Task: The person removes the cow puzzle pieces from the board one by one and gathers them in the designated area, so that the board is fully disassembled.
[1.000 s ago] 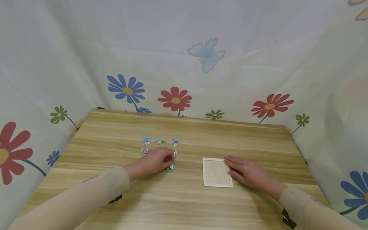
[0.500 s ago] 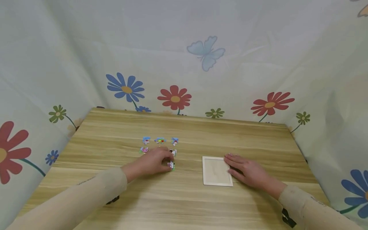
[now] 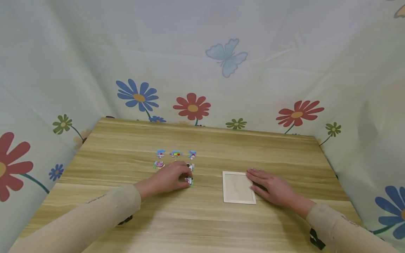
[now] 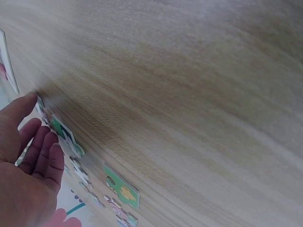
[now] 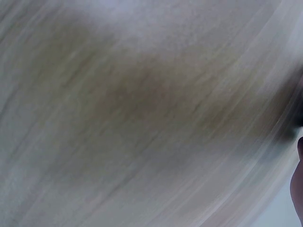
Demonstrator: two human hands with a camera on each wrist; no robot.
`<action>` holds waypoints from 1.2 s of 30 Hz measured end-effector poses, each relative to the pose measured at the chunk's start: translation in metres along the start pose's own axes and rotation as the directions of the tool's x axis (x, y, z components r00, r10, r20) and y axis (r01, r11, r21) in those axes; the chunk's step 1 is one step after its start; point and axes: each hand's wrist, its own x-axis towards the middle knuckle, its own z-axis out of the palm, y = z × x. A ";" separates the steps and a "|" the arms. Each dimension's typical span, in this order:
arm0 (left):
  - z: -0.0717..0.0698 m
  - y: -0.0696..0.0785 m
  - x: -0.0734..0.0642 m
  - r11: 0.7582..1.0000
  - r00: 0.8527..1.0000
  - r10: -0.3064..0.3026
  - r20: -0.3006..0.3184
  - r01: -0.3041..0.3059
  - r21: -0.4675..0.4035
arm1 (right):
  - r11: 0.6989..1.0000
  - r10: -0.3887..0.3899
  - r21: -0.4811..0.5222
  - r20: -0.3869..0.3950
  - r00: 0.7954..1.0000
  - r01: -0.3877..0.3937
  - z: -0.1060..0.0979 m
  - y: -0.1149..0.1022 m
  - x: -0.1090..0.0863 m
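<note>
My left hand (image 3: 171,177) reaches over a cluster of jigsaw pieces, thumb and forefinger pinching a green-and-white puzzle piece (image 3: 189,180) at the cluster's near right corner. In the left wrist view the thumb of that hand (image 4: 31,151) touches the piece's edge, beside another green puzzle piece (image 4: 67,135). The other fingers curve loosely and hide part of the cluster. My right hand (image 3: 273,188) lies with extended fingers on the right rim of a pale, square wooden puzzle frame (image 3: 238,188), whose inside is bare.
Several more pieces lie in rows, including blue ones (image 3: 176,154) at the back and a pink one (image 3: 159,164) at the left. The wood-grain table (image 3: 202,225) ends at a flower-printed cloth (image 3: 259,84) behind and at both sides.
My left thumb and forefinger have closed in on the corner piece, which has shifted slightly. The right hand has stayed on the frame. The head view has tilted a little.
</note>
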 end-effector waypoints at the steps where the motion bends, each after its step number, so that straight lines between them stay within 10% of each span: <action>1: 0.000 0.000 0.000 1.000 1.000 -0.001 0.001 0.001 0.002 | 1.000 0.000 0.000 0.001 1.000 0.000 0.000 0.000 0.000; 24: 0.001 -0.003 0.005 0.999 1.000 -0.024 -0.003 0.023 -0.028 | 0.998 0.003 -0.057 0.019 1.000 -0.002 0.000 0.007 0.000; 36: -0.043 -0.015 -0.003 0.984 0.982 -0.176 -0.074 0.175 -0.015 | 0.998 0.001 -0.065 -0.065 0.998 -0.005 -0.013 0.010 0.005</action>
